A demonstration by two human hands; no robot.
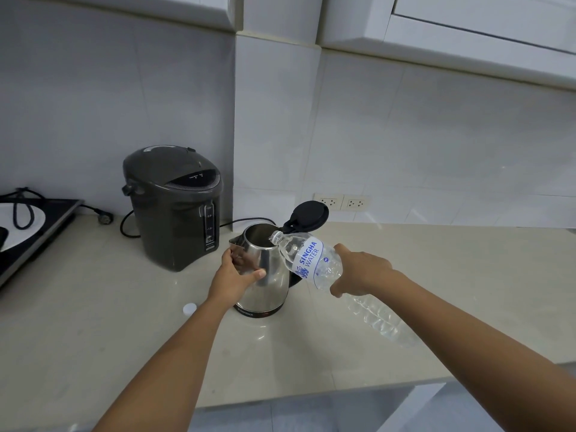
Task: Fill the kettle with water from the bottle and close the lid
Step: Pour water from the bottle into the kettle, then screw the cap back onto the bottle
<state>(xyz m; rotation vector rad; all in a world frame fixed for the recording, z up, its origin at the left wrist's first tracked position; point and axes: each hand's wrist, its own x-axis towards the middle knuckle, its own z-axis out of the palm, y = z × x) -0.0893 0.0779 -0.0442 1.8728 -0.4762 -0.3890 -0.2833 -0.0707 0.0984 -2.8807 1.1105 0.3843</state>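
Observation:
A steel kettle (271, 285) stands on the counter on its black base, with its black lid (309, 215) hinged up and open behind the mouth. My left hand (236, 275) grips the kettle's body just under the spout. My right hand (358, 269) holds a clear plastic water bottle (311, 260) with a blue and white label, tilted so that its uncapped neck rests over the kettle's open mouth. The bottle's rear end (377, 319) points down toward me. A small white cap (189, 308) lies on the counter to the left of the kettle.
A dark grey electric water boiler (174, 207) stands just left of and behind the kettle, its cord trailing on the beige counter (93, 307). An induction hob (34, 226) sits at far left. Two wall sockets (341, 202) are behind the kettle. The counter's front edge (280, 397) runs close to me.

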